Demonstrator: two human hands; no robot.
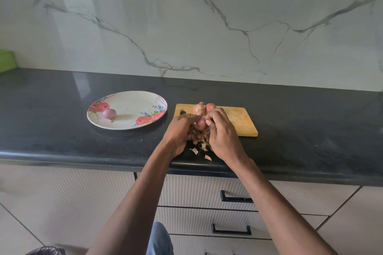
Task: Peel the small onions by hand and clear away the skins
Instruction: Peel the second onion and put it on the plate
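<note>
Mostly hidden, a small onion (200, 124) sits gripped between left hand (179, 133) and right hand (221, 130).

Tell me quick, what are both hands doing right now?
Left hand: fingers curled round the small onion, holding it over the countertop.
Right hand: pinching the same onion at its top, peeling it.

Soft, even daylight, fairly bright. Pale glare streak on dark countertop (83, 87) at ten o'clock. Faint shadows. Wide-angle bowing at edges; fingertips slightly blurred at centre.
</note>
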